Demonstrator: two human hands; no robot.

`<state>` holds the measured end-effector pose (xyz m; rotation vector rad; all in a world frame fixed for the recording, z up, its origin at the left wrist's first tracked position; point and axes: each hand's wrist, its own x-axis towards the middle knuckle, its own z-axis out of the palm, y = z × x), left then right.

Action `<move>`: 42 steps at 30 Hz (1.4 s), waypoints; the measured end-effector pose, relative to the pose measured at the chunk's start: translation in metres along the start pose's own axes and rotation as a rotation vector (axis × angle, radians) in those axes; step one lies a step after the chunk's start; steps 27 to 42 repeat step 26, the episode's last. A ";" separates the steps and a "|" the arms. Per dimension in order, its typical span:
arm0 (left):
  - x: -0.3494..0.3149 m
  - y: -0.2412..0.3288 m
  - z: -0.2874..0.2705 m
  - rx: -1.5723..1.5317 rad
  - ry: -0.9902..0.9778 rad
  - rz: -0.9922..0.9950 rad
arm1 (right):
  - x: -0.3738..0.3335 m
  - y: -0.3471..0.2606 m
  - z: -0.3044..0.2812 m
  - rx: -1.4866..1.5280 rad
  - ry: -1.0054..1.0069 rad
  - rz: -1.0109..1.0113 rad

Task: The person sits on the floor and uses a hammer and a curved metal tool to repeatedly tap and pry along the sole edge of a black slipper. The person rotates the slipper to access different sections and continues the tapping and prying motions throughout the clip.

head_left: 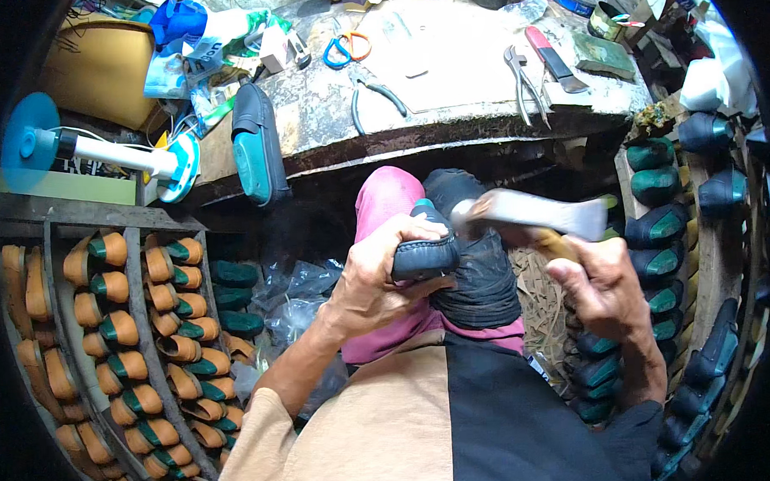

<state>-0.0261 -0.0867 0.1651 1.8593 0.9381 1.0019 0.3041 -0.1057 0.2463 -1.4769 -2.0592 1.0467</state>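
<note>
A dark loafer-style shoe with a bit of green at its top is gripped in my left hand, held over my lap with its stitched, rounded end facing me. My right hand is closed around the wooden handle of a hammer. The hammer's metal head is blurred by motion and points left, close beside the shoe; whether they touch I cannot tell. Under both hands are my knees, one in pink cloth, the other covered by dark wrapped cloth.
On the worn workbench lie scissors, pliers, pincers and a red-handled tool. Another dark shoe overhangs its edge. Racks hold brown shoes at left and dark shoes at right. A blue-and-white fan-like device stands left.
</note>
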 end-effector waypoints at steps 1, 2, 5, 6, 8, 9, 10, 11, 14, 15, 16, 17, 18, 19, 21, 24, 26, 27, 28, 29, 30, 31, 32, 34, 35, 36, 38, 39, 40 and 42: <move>0.000 0.000 0.000 0.000 -0.004 -0.017 | 0.001 -0.005 -0.006 0.027 0.038 0.042; -0.002 0.000 0.001 -0.001 -0.008 -0.037 | 0.002 -0.010 -0.012 0.116 0.038 -0.002; 0.003 0.000 0.009 0.010 -0.046 -0.054 | 0.003 -0.007 -0.001 0.004 -0.036 -0.122; 0.005 0.000 0.012 0.031 -0.060 -0.051 | 0.006 -0.004 -0.002 -0.094 -0.051 -0.125; 0.016 -0.006 0.012 -0.052 -0.062 -0.010 | 0.003 -0.008 -0.017 -0.134 0.024 -0.020; 0.016 -0.007 0.014 -0.093 -0.059 -0.003 | 0.001 -0.012 -0.023 -0.187 0.078 -0.004; 0.014 -0.008 0.017 -0.082 -0.057 -0.047 | -0.001 -0.015 -0.027 -0.044 0.107 -0.023; 0.014 -0.010 0.020 -0.081 -0.053 -0.027 | -0.003 -0.017 -0.029 0.005 0.113 -0.094; 0.019 -0.017 0.028 -0.032 -0.102 0.002 | -0.002 -0.008 -0.020 -0.266 0.010 -0.198; 0.021 -0.020 0.033 -0.027 -0.100 0.045 | -0.007 -0.009 -0.026 -0.287 -0.058 0.005; 0.023 -0.025 0.037 -0.018 -0.089 0.083 | -0.011 -0.011 -0.029 -0.241 0.034 0.006; 0.023 -0.029 0.041 -0.011 -0.073 0.117 | -0.015 -0.013 -0.031 -0.273 0.099 0.036; 0.020 -0.034 0.044 0.047 -0.055 0.125 | -0.018 -0.015 -0.037 -0.180 0.084 0.073; 0.017 -0.039 0.048 0.054 -0.054 0.120 | -0.024 -0.016 -0.036 -0.019 0.107 0.067; 0.021 -0.052 0.057 0.074 -0.065 0.132 | -0.030 -0.007 -0.027 -0.044 0.027 0.059; 0.040 -0.062 0.069 0.022 -0.172 0.049 | -0.035 0.004 -0.022 -0.238 0.117 0.142; 0.051 -0.063 0.067 0.031 -0.228 0.026 | -0.037 0.006 -0.031 -0.240 0.179 0.166; 0.051 -0.063 0.067 0.031 -0.228 0.026 | -0.037 0.006 -0.031 -0.240 0.179 0.166; 0.051 -0.063 0.067 0.031 -0.228 0.026 | -0.037 0.006 -0.031 -0.240 0.179 0.166; 0.051 -0.063 0.067 0.031 -0.228 0.026 | -0.037 0.006 -0.031 -0.240 0.179 0.166; 0.051 -0.063 0.067 0.031 -0.228 0.026 | -0.037 0.006 -0.031 -0.240 0.179 0.166; 0.051 -0.063 0.067 0.031 -0.228 0.026 | -0.037 0.006 -0.031 -0.240 0.179 0.166; 0.051 -0.063 0.067 0.031 -0.228 0.026 | -0.037 0.006 -0.031 -0.240 0.179 0.166; 0.051 -0.063 0.067 0.031 -0.228 0.026 | -0.037 0.006 -0.031 -0.240 0.179 0.166; 0.051 -0.063 0.067 0.031 -0.228 0.026 | -0.037 0.006 -0.031 -0.240 0.179 0.166; 0.051 -0.063 0.067 0.031 -0.228 0.026 | -0.037 0.006 -0.031 -0.240 0.179 0.166; 0.051 -0.063 0.067 0.031 -0.228 0.026 | -0.037 0.006 -0.031 -0.240 0.179 0.166; 0.051 -0.063 0.067 0.031 -0.228 0.026 | -0.037 0.006 -0.031 -0.240 0.179 0.166; 0.051 -0.063 0.067 0.031 -0.228 0.026 | -0.037 0.006 -0.031 -0.240 0.179 0.166; 0.051 -0.063 0.067 0.031 -0.228 0.026 | -0.037 0.006 -0.031 -0.240 0.179 0.166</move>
